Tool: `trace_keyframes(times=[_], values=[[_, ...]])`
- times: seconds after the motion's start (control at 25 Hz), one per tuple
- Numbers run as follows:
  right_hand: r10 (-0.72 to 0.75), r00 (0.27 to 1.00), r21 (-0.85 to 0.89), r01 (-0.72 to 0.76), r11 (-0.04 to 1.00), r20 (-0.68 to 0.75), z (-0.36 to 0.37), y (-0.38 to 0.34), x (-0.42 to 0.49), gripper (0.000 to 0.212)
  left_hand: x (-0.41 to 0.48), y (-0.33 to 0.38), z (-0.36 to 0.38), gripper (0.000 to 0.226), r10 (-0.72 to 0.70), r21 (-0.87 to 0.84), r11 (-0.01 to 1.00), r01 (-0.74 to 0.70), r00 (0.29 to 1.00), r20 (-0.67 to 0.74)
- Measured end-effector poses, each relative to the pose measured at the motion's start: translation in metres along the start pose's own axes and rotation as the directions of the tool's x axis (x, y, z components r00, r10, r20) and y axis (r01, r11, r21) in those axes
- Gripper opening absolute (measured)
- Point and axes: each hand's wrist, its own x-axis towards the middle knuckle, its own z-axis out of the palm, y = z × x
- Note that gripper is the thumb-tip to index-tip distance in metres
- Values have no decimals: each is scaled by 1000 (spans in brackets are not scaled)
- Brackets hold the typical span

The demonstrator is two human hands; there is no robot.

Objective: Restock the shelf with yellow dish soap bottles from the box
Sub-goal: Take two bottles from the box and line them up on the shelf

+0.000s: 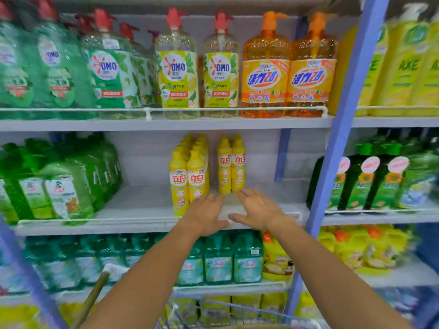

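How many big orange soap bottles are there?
2, side by side at the right end of the top shelf: left orange bottle, right orange bottle. More may hide behind them.

White shelf (147,205) carries yellow bottles (188,179) (upright), green bottles (59,186).

The left hand (205,216) and the right hand (257,210) are being held palms down, fingers straight and spread, side by side over the front of the middle shelf (133,210); nothing is being gripped by either. A cluster of yellow dish soap bottles (187,179) is being displayed upright just beyond the left fingertips, a further pair (231,165) just beyond the right; green bottles (66,188) are being displayed well apart at the left; OMO pump bottles (177,70) are being displayed on the shelf above.
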Motion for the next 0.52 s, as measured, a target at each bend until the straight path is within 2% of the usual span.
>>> trace_keyframes(times=[0.12,0.28,0.52], values=[[18,1000,-47,-17,999,21,1,-41,-41,86,-53,-8,1,87,26,15,1000,-26,1000,-11],[-7,999,-97,11,995,41,13,-87,-81,88,-114,-18,13,86,17,25,1000,-18,1000,7],[-12,995,-103,21,994,95,59,-114,-111,88,-162,-27,50,88,-41,14,999,40,993,109]])
